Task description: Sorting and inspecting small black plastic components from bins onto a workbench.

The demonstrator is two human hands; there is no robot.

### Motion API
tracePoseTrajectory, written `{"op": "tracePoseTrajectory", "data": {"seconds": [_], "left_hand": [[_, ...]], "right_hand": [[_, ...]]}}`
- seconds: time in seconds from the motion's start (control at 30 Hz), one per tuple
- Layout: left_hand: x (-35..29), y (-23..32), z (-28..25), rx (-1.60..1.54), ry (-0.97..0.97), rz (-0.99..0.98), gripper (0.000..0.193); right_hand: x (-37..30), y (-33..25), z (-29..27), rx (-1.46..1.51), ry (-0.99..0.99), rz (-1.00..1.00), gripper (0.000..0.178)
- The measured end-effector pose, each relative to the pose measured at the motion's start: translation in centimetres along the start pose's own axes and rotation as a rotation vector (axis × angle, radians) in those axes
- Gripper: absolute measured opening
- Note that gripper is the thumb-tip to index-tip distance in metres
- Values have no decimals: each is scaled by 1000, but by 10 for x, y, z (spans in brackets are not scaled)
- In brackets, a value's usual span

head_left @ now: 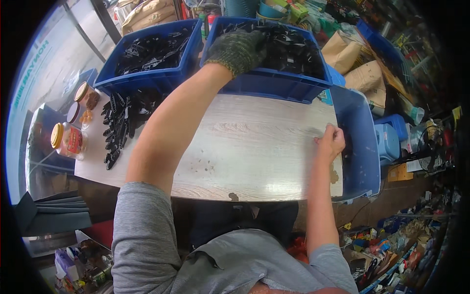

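My left hand [240, 51], in a dark green knitted glove, reaches over the near wall of the right-hand blue bin [274, 84]. It rests among the black plastic parts [290, 48] that fill the bin; its fingertips are hidden there. Low over the table's right edge is my bare right hand [333, 141], its fingers curled in and the thumb side toward the table's middle. Whatever those fingers hold, if anything, does not show. Beside that hand stands a deep blue tub [361, 147]. The pale wood-grain table [245, 147] lies between my arms.
Another blue bin [142, 78] of black parts stands back left. Before it lies a pile of long black pieces [116, 130]. Several lidded jars, one with a yellow lid [58, 135], line the left edge. Paper sacks [341, 53] and a fan [433, 142] are at the right.
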State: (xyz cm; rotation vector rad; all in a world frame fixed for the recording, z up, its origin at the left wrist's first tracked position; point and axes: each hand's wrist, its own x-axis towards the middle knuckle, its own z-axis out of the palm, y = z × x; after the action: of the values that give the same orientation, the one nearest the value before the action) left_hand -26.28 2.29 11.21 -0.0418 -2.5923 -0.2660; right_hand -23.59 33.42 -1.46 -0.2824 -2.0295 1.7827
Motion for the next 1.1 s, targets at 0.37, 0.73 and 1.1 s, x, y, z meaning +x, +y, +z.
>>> {"op": "tracePoseTrajectory", "data": {"seconds": [0.37, 0.73, 1.1], "left_hand": [[5, 1, -8, -26, 81, 17, 36], [6, 1, -9, -263, 359, -81, 38], [-79, 39, -5, -435, 503, 148, 29]], "right_hand": [[1, 1, 0, 6, 16, -2, 20], [-3, -6, 0, 12, 10, 19, 21], [1, -3, -2, 10, 21, 23, 22]]}}
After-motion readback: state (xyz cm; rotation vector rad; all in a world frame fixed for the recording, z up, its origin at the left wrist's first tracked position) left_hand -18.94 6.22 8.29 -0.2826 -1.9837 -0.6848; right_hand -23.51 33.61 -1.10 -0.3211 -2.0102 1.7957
